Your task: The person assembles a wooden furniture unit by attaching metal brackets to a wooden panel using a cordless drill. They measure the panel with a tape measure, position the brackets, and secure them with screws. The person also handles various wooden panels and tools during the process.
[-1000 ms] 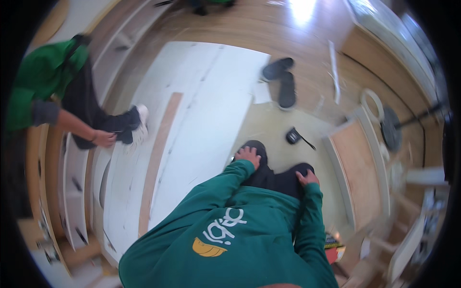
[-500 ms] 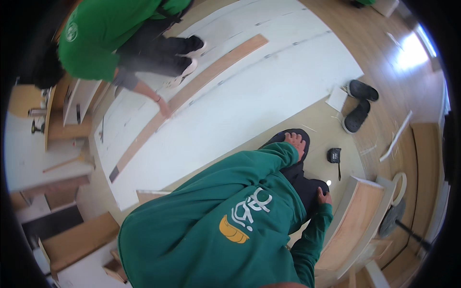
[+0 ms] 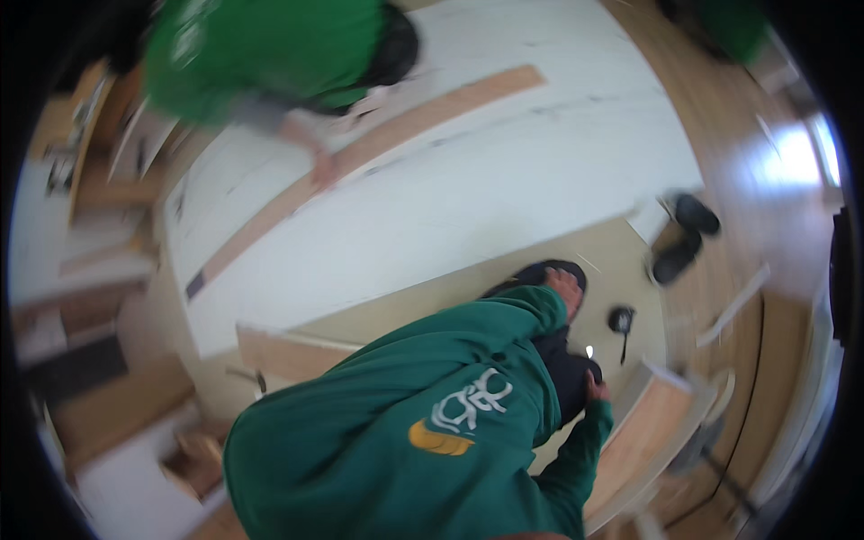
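Note:
My left hand [image 3: 565,290] rests with its fingers spread on my dark-trousered left knee. My right hand [image 3: 597,387] lies against the other knee, its fingers slightly blurred and holding nothing that I can see. A black tape measure [image 3: 620,319] with a strap lies on the floor beyond my knees. To my left, a co-worker in a green top [image 3: 270,58] bends over a large white board [image 3: 486,193]. The co-worker's hand [image 3: 324,169] touches a long thin wooden strip [image 3: 396,126] lying across that board.
Dark clogs [image 3: 675,256] stand by the board's corner. A wooden drawer-like box [image 3: 643,418] is close to my right hand. Behind me lie a wooden panel [image 3: 292,354] and a dark-handled tool [image 3: 260,382]. Open cabinet parts [image 3: 117,193] stand at the far left.
My view has shifted and blurred, bringing the panel and tool behind me further into sight. The co-worker leans lower over the strip. Both my hands stay on my knees.

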A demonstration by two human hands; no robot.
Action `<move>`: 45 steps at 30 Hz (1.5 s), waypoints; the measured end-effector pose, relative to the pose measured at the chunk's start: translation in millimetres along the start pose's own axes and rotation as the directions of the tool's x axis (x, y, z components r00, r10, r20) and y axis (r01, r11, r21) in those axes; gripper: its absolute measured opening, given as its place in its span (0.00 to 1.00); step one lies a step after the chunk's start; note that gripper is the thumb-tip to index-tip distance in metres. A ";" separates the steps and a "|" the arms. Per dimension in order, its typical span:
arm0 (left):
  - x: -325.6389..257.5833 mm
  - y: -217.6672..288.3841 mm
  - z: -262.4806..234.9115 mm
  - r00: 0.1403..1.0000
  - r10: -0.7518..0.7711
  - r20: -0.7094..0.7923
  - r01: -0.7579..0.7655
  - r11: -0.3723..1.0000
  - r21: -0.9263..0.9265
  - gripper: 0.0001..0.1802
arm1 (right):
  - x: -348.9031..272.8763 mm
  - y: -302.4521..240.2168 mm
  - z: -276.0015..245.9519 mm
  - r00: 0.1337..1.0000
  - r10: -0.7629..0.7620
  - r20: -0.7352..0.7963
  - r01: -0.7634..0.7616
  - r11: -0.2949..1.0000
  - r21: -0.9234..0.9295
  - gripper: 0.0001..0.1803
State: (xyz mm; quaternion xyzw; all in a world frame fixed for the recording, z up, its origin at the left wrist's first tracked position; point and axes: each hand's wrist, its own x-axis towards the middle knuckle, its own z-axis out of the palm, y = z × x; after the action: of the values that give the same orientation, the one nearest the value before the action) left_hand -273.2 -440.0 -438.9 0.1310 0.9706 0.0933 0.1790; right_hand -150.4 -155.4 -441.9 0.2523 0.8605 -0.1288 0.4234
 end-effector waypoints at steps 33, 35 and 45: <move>318.2 27.8 2.7 0.916 -0.392 0.087 0.369 0.739 -0.564 0.48 | 329.8 -189.0 -361.1 0.867 -0.014 -0.498 0.228 0.900 0.373 0.47; 368.6 56.6 -3.7 0.891 -0.454 0.014 0.403 0.775 -0.487 0.52 | 375.7 -188.6 -354.4 0.811 -0.093 -0.577 0.366 0.850 0.378 0.43; 312.9 73.3 3.8 0.983 -0.117 -0.138 0.015 0.814 -0.581 0.18 | 324.4 -24.0 -376.2 0.784 0.000 -0.621 0.117 0.982 0.148 0.24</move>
State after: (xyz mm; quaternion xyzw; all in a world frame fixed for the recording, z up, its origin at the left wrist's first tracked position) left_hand -537.7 -279.9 -526.7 0.0282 0.9121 0.3875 0.1312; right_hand -579.9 93.7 -470.4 0.2906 0.9438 -0.1289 0.0901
